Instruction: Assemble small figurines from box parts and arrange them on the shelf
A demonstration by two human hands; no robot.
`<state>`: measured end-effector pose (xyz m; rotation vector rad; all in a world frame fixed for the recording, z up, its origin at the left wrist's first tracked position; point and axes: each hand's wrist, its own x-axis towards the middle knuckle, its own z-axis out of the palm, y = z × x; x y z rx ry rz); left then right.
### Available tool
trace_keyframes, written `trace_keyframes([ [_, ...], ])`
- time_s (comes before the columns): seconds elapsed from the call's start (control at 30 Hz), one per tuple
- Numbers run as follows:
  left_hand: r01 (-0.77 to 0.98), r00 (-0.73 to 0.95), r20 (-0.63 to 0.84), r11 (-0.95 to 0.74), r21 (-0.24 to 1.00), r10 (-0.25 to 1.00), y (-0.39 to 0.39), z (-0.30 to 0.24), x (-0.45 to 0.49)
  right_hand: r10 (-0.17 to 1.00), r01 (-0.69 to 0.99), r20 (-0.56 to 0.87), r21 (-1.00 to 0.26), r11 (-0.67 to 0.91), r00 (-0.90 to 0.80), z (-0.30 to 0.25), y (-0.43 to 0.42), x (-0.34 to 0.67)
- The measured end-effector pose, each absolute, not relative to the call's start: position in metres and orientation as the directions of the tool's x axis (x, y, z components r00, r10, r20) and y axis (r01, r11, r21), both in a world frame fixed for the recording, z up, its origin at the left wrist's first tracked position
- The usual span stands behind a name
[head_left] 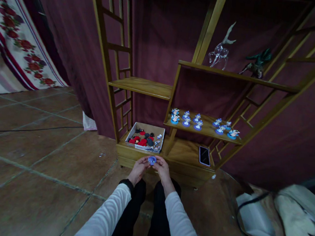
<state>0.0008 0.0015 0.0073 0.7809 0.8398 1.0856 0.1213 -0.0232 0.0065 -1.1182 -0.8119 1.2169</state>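
A small purple-blue figurine (pixel 152 160) is pinched between my two hands, in front of the cabinet's lower edge. My left hand (pixel 140 167) grips its left side with closed fingers, and my right hand (pixel 162 168) closes on its right side. Just beyond them a cardboard box (pixel 160 130) holds red, black and white pieces and small figures. On the shelf (pixel 207 129) up to the right stand several little figurines (pixel 198 124) on round blue and purple bases, in loose groups.
A phone (pixel 205 155) lies on the cabinet's bottom board. Higher up stand a clear deer ornament (pixel 219 53) and a dark green statue (pixel 258 63). A bag (pixel 299 223) with a black strap sits on the floor at right. A cable (pixel 29 130) crosses the tiles at left.
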Motion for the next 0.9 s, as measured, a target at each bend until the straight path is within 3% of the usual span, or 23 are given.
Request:
trace_keyframes([
  [0.33, -0.464, 0.302, -0.211, 0.337, 0.819, 0.93, 0.0037, 0.0057, 0.0019, 0.961, -0.438, -0.156, -0.898, -0.042, 0.227, 0.0047, -0.0219, 0.1241],
  [0.9, -0.333, 0.318, -0.201, 0.308, 0.891, 0.927, 0.0048, 0.0107, 0.0044, 0.949, -0.476, -0.212, -0.876, -0.078, 0.235, 0.0134, -0.0223, 0.1239],
])
